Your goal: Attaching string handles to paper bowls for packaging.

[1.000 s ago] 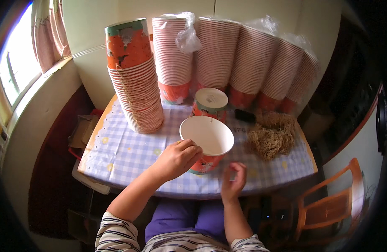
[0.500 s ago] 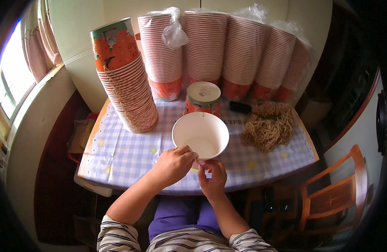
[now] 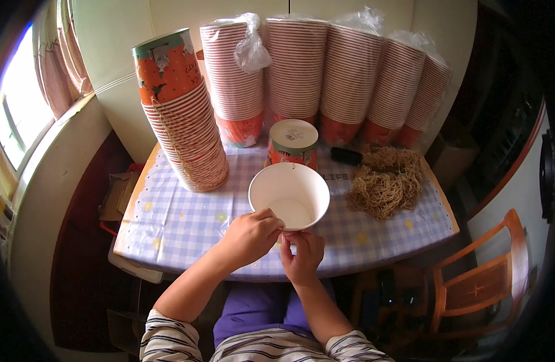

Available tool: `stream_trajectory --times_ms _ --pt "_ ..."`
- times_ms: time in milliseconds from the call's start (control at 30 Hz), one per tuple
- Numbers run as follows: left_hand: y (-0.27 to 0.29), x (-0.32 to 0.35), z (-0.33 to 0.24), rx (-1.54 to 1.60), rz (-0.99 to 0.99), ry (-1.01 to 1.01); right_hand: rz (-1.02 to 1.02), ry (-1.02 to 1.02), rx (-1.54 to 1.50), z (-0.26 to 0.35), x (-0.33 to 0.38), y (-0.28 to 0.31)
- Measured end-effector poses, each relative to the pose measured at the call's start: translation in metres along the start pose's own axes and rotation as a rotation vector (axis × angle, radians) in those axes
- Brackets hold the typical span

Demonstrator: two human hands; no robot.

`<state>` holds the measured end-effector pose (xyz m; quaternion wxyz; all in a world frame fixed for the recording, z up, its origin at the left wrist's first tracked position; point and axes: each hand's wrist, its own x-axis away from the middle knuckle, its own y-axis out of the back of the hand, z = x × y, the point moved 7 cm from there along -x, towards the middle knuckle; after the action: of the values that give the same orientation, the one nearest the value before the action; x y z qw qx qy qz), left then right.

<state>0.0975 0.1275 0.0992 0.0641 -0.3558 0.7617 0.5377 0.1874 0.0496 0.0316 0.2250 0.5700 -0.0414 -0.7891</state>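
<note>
- Two hands on one paper cup [image 3: 289,196] here. It's white inside and tipped so the open mouth faces up at the camera, sitting just above and between both hands over the near part of the table.
- Left hand [image 3: 250,236] is curled in a narrow pinch on the cup's near rim, fingertips right at the edge, knuckles toward the camera.
- Right hand [image 3: 301,256] is just below the cup, right next to the left hand, fingers bent up against the underside of the rim. Looks like a tight pinch too, but what exactly it grips between the fingertips is too small to tell.
- Straight past the cup from the hands, almost touching its far rim, stands another cup with a lid [image 3: 293,143], orange sides and pale top.
- Farther away and off to the left hand's side there's a leaning stack of nested cups [image 3: 184,130] with orange print on the top one.
- Beyond the hands along the wall: a row of wrapped cup stacks [image 3: 325,78] in thin plastic, well apart from both hands.
- Out to the right hand's side, a tangled pile of tan string [image 3: 386,181] lies on the cloth, with a small black object [image 3: 346,156] just behind it.
- Everything sits on a table with a blue and white checked cloth [image 3: 181,217].
- A wooden chair [image 3: 482,289] is off past the right hand, beside the table.
</note>
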Motion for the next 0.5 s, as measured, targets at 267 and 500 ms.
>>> stream_trajectory --times_ms 267,500 --pt "0.002 0.0 0.0 -0.012 0.005 -0.013 0.196 -0.589 -0.641 -0.021 0.034 -0.02" --pt "0.005 0.0 -0.004 -0.015 0.008 -0.025 0.164 -0.738 -0.816 -0.027 0.037 -0.033"
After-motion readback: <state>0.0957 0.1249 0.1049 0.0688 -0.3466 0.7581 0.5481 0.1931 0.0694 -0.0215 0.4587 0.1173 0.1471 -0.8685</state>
